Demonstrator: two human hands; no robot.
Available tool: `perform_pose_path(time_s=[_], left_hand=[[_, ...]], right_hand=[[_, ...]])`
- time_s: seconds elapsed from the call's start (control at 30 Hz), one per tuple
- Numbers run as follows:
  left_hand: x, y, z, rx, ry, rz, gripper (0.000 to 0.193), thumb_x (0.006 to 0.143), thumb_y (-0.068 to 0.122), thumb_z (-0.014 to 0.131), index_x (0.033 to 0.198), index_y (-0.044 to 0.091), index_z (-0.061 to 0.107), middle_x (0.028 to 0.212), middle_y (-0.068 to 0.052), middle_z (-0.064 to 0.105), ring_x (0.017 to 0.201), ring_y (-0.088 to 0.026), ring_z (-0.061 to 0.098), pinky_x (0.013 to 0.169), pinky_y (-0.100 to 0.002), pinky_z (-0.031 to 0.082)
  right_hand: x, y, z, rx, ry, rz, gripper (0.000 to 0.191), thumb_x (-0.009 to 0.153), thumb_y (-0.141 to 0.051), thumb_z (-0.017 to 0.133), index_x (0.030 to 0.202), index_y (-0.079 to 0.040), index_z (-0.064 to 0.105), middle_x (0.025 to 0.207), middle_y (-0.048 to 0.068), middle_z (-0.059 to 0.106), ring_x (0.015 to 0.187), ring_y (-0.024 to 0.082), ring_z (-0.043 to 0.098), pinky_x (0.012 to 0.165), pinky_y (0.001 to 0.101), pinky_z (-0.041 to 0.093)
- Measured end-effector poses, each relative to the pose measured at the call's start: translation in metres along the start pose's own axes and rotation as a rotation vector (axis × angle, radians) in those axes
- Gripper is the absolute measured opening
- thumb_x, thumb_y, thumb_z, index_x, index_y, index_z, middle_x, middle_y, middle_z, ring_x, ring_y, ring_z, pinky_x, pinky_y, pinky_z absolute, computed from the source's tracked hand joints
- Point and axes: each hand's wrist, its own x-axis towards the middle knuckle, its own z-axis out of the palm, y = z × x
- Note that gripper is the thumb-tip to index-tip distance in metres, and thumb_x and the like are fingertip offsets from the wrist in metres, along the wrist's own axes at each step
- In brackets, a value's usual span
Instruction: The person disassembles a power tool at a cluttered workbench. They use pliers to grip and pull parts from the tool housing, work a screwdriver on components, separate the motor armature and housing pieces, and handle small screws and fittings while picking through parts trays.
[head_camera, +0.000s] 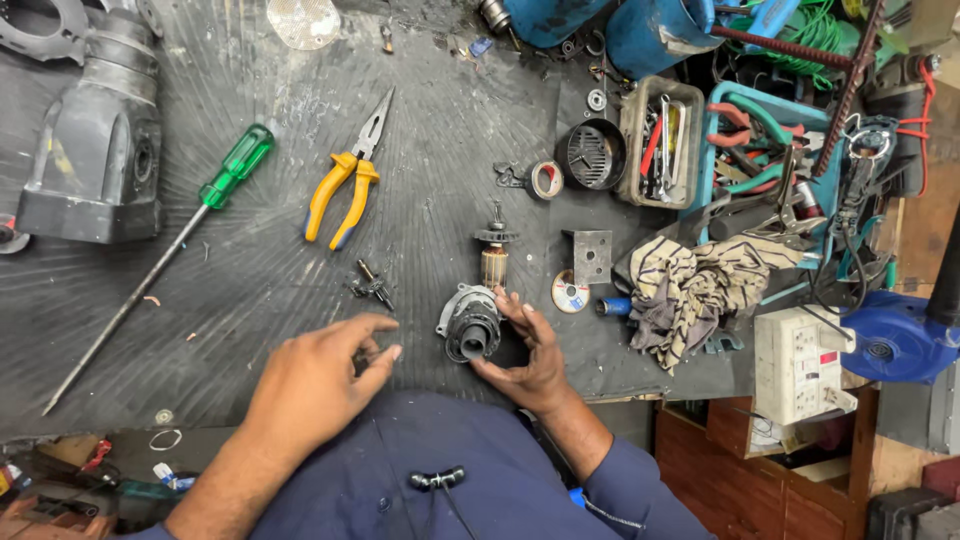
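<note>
At the 10 o'clock corner of the dark workbench (250, 280) lies a grey power-tool housing (95, 140). Right of it, a green-handled screwdriver (160, 255) lies on a diagonal, handle toward 1 o'clock and tip toward 7 o'clock. Yellow-handled pliers (350, 180) lie near the bench centre, nose pointing to 1 o'clock.

The left hand (315, 385) rests at 6 o'clock on the bench edge. Its fingers are loosely curled, thumb close to the index finger; whether anything is pinched between them cannot be told. A small dark screw cluster (372, 288) lies just beyond the fingertips, toward 12 o'clock.

The right hand (530, 355) sits just right of centre. Its fingers and thumb are wrapped around the right side of a grey metal gear housing (470, 325), gripping it with the round opening facing up. The housing rests on the bench between the two hands. A motor armature (494, 255) with copper windings lies just beyond the housing at 12 o'clock, shaft pointing away.

Further right: a tape roll (546, 180), a black slotted fan cover (590, 155), a small metal bracket (590, 255), a round disc (570, 292), a clear tray of hand tools (662, 140), a striped rag (700, 285), a white power strip (798, 362) and a blue blower (900, 335) at 3 o'clock.
</note>
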Motion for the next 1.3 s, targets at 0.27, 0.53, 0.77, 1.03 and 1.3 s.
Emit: perform_pose_path(time_s=[0.27, 0.53, 0.77, 1.03, 1.3], left_hand=[[-0.013, 0.027, -0.002, -0.078, 0.191, 0.455, 0.035, 0.077, 0.027, 0.085, 0.107, 0.013, 0.072, 0.076, -0.002, 0.067, 0.062, -0.021, 0.070, 0.056, -0.035, 0.055], [-0.015, 0.031, -0.001, -0.058, 0.321, 0.481, 0.033, 0.076, 0.023, 0.086, 0.104, 0.011, 0.072, 0.093, -0.003, 0.073, 0.075, -0.024, 0.073, 0.062, -0.035, 0.057], [-0.020, 0.025, 0.000, -0.062, 0.389, 0.484, 0.030, 0.076, 0.021, 0.086, 0.097, 0.008, 0.070, 0.098, -0.004, 0.073, 0.083, -0.027, 0.074, 0.067, -0.036, 0.058], [-0.044, 0.028, -0.018, 0.121, 0.407, 0.623, 0.028, 0.079, 0.021, 0.083, 0.099, 0.008, 0.071, 0.094, -0.005, 0.073, 0.076, -0.026, 0.073, 0.063, -0.036, 0.057], [-0.038, -0.011, -0.018, -0.062, 0.404, 0.193, 0.030, 0.082, 0.024, 0.080, 0.108, 0.011, 0.073, 0.092, -0.005, 0.070, 0.075, -0.024, 0.071, 0.062, -0.036, 0.056]], right_hand=[[0.006, -0.016, 0.002, -0.103, -0.001, -0.026, 0.110, 0.078, -0.007, 0.092, 0.159, -0.011, 0.018, 0.151, 0.020, 0.053, 0.145, 0.035, 0.051, 0.124, 0.0437, 0.042], [0.028, -0.048, 0.009, -0.207, 0.026, -0.110, 0.106, 0.078, -0.008, 0.092, 0.157, -0.007, 0.022, 0.149, 0.018, 0.054, 0.143, 0.038, 0.053, 0.122, 0.0463, 0.043], [0.046, -0.063, 0.003, -0.413, -0.057, -0.140, 0.100, 0.075, -0.011, 0.094, 0.154, -0.001, 0.034, 0.147, 0.020, 0.056, 0.136, 0.039, 0.058, 0.116, 0.0439, 0.049], [0.052, -0.072, 0.036, -0.035, -0.136, -0.124, 0.125, 0.078, -0.015, 0.094, 0.164, -0.012, 0.003, 0.152, 0.019, 0.053, 0.142, 0.037, 0.056, 0.120, 0.0539, 0.041], [0.061, -0.073, 0.044, -0.165, -0.209, -0.053, 0.137, 0.074, -0.013, 0.090, 0.163, -0.013, -0.015, 0.148, 0.014, 0.059, 0.150, 0.038, 0.047, 0.124, 0.0540, 0.031]])
